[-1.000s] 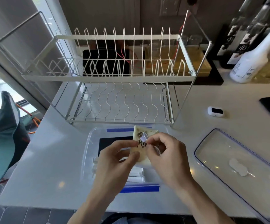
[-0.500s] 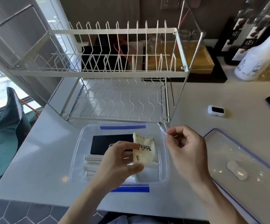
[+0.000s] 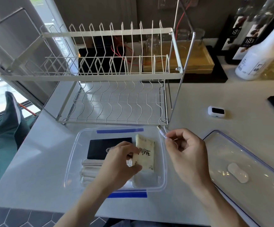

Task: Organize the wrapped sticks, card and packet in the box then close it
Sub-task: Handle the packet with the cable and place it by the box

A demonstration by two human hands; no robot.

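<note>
Fingertips (image 3: 137, 167) of the left hand (image 3: 120, 167) pinch the pale yellow printed packet (image 3: 147, 153) inside the clear plastic box (image 3: 72, 154); right hand (image 3: 187, 154), past the box's right wall, pinches a small white wrapped stick (image 3: 162, 132).

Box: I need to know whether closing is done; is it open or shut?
Open: the box has no cover; the lid lies beside it.

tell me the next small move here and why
Probably let the left hand press the packet flat into the box beside the black card. It sits tilted above the wrapped sticks, and the lid lies off to the right.
</note>
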